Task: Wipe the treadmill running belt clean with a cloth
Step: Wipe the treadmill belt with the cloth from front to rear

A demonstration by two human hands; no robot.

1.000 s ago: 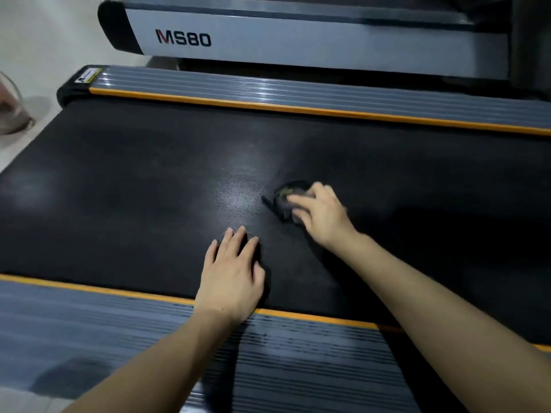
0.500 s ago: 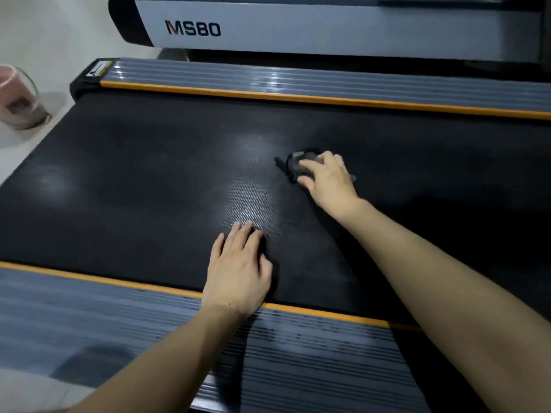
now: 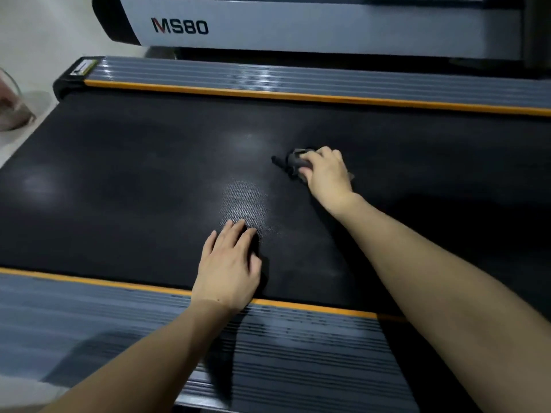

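The black running belt (image 3: pixel 134 180) of the treadmill fills the middle of the head view. My right hand (image 3: pixel 326 174) grips a small dark grey cloth (image 3: pixel 295 162) and presses it onto the belt at centre right; most of the cloth is hidden under my fingers. My left hand (image 3: pixel 229 263) lies flat on the belt near its front edge, fingers straight and together, holding nothing.
Grey ribbed side rails with orange stripes run along the belt's near edge (image 3: pixel 298 353) and far edge (image 3: pixel 298 81). A grey cover marked MS80 (image 3: pixel 298 28) stands behind. A clear container (image 3: pixel 12 108) sits on the floor at far left.
My right hand has pushed the cloth away from me across the belt, toward the far rail. My left hand has stayed flat in the same place.
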